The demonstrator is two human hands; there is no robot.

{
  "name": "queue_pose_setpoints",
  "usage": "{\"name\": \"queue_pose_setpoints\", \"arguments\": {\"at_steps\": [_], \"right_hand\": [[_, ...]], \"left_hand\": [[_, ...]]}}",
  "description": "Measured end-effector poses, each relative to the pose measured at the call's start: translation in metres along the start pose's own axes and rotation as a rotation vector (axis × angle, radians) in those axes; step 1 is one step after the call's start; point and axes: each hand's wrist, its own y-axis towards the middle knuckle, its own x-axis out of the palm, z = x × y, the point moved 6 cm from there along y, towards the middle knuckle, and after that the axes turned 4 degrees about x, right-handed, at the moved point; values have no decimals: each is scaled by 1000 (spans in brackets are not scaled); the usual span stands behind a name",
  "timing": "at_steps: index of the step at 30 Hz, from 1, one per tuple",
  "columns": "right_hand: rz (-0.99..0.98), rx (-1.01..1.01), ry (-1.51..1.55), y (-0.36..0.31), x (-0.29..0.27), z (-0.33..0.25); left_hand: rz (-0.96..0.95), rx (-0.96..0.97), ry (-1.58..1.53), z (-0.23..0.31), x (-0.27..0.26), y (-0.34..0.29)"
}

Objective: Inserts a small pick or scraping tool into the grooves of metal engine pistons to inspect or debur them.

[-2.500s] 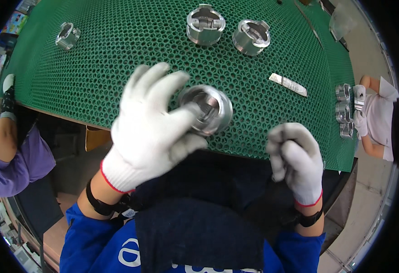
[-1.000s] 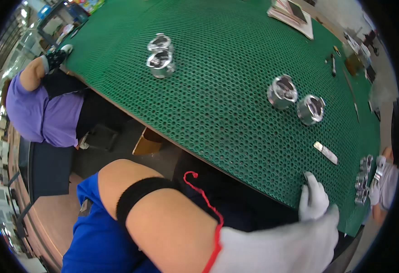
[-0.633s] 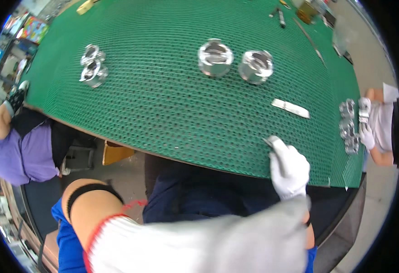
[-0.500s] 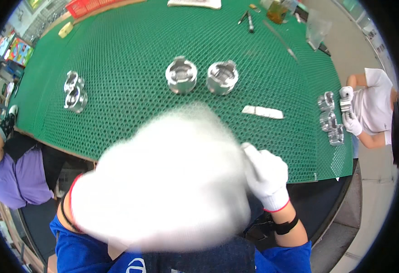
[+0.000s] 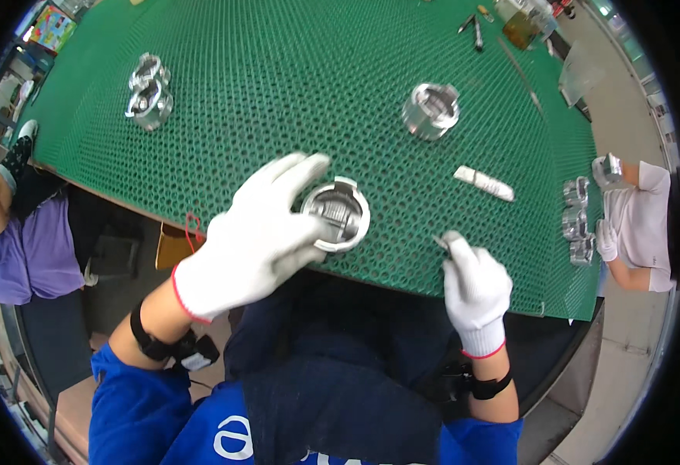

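Observation:
My left hand (image 5: 259,229), in a white knitted glove with a red cuff, is closed on the left side of a silver metal piston (image 5: 358,222). Its thumb lies over the rim, and the piston's open end faces up near the mat's front edge. My right hand (image 5: 477,291), gloved alike, is closed in a pinch to the right. A small greyish tip (image 5: 440,242) sticks out between thumb and forefinger; its kind cannot be made out. Farther back a second piston (image 5: 431,113) stands alone on the green perforated mat (image 5: 293,101).
Two pistons (image 5: 152,105) stand at the left, several more (image 5: 575,223) at the right edge beside a co-worker (image 5: 638,225) in white gloves. A white strip (image 5: 485,184) lies beyond my right hand. Pens (image 5: 477,35) and a jar (image 5: 520,31) are far right. Another person (image 5: 26,248) sits left.
My left hand, a large blur before, has come down onto a piston. Of the two middle pistons, one now sits close to me in that hand. The whole view has shifted.

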Motion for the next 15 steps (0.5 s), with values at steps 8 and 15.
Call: {"name": "queue_pose_setpoints", "arguments": {"at_steps": [8, 15], "right_hand": [[-277, -180, 105, 51, -3, -63], [-486, -171, 136, 23, 4, -86]], "left_hand": [[147, -200, -68, 4, 21, -36], [131, -157, -28, 9, 19, -33]]}}
